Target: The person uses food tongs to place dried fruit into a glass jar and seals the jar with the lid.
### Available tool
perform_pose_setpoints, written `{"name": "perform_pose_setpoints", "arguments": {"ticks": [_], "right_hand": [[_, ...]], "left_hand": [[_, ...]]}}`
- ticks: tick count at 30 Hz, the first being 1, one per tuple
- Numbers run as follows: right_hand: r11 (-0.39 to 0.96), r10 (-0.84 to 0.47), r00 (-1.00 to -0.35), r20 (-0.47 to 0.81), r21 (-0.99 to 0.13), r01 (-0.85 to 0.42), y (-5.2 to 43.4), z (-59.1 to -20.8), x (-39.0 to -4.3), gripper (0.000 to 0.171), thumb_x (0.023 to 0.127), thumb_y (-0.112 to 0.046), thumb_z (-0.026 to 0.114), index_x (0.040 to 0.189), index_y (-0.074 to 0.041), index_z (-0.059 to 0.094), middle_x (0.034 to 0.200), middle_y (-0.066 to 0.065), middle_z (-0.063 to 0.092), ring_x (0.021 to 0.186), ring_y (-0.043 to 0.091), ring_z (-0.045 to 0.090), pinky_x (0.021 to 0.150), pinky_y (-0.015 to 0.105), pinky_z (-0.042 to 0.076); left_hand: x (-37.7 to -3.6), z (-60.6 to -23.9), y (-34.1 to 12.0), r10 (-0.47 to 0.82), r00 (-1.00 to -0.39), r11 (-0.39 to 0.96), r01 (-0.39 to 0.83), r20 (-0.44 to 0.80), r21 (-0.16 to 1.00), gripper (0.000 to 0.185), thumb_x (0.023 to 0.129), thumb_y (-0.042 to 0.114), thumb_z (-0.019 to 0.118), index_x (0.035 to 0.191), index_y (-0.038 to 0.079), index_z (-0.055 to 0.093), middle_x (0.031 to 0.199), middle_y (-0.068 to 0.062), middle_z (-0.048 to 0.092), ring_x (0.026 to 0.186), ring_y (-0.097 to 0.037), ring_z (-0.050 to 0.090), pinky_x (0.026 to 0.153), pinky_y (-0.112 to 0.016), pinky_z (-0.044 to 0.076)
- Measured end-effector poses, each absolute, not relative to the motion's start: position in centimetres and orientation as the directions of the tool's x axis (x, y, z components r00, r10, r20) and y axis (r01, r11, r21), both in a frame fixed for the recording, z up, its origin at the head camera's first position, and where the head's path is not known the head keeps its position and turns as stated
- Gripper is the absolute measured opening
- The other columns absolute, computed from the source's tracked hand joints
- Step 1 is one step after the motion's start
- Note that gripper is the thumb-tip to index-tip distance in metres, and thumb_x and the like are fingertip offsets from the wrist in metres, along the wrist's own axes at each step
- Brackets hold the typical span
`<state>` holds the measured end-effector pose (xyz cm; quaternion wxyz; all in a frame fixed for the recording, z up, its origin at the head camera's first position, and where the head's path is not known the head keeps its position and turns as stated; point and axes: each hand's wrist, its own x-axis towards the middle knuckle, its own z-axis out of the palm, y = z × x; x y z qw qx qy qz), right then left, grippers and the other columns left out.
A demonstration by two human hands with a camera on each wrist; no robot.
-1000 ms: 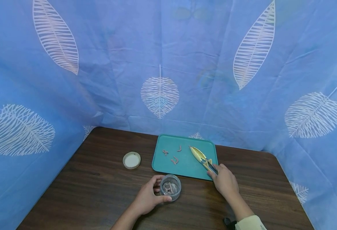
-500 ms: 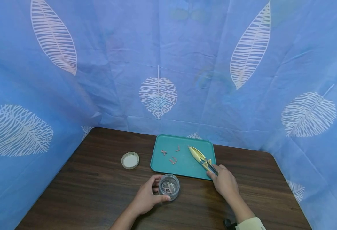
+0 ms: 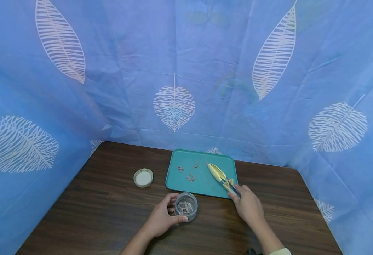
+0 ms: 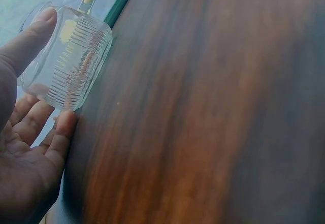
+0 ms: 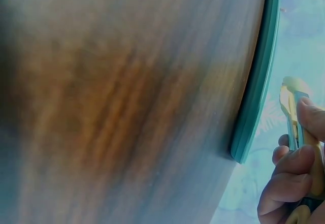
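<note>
In the head view my left hand (image 3: 161, 217) grips a clear ribbed glass jar (image 3: 186, 220) standing on the table, thumb on the near side and fingers round the far side. Several pinkish strips (image 3: 184, 207) lie inside it. My right hand (image 3: 249, 205) holds yellow-and-grey tongs (image 3: 216, 173), which reach over the right part of a teal tray (image 3: 173, 182). A tiny pink bit shows at their tip. On the tray lie curled pink pieces (image 3: 191, 177). The right wrist view shows the thumb and curled fingers round the tongs' handles (image 5: 299, 132).
A round lid (image 3: 143, 177) with a white inside lies on the dark wooden table (image 3: 110, 198), left of the tray. A blue cloth (image 3: 135, 71) with white leaf prints hangs behind the table and along both sides.
The head view has shifted slightly, carrying the scene a little left. My right hand and the tongs have drawn slightly nearer to me. The left hand keeps its grip on the jar.
</note>
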<state>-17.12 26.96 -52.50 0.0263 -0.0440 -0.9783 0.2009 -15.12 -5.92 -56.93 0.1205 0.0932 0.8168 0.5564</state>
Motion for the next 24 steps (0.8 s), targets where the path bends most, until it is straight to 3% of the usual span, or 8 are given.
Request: {"name": "perform_pose_setpoints", "arguments": {"ticks": [13, 24], "right_hand": [[0.910, 0.071, -0.994, 0.084, -0.413, 0.030, 27.0, -51.7, -15.6, 0.056, 0.103, -0.034, 0.076, 0.148, -0.003, 0.065, 0.098, 0.006, 0.065, 0.065, 0.016, 0.045, 0.053, 0.027, 0.035], [0.902, 0.073, -0.992, 0.100, -0.431, 0.023, 26.4, -51.2, -14.1, 0.051, 0.101, -0.033, 0.078, 0.145, -0.008, 0.069, 0.097, 0.002, 0.066, 0.061, 0.012, 0.044, 0.051, 0.024, 0.037]], "left_hand": [[-15.1, -57.0, -5.9, 0.284, -0.955, 0.366, 0.030, -0.081, 0.930, 0.082, 0.083, 0.038, 0.097, 0.149, 0.012, 0.057, 0.139, -0.010, 0.069, 0.124, -0.025, 0.066, 0.099, -0.033, 0.059], [-15.2, -57.3, -6.0, 0.286, -0.954, 0.362, 0.020, -0.091, 0.932, 0.081, 0.083, 0.039, 0.097, 0.149, 0.015, 0.057, 0.140, -0.010, 0.069, 0.124, -0.025, 0.067, 0.101, -0.041, 0.060]]}}
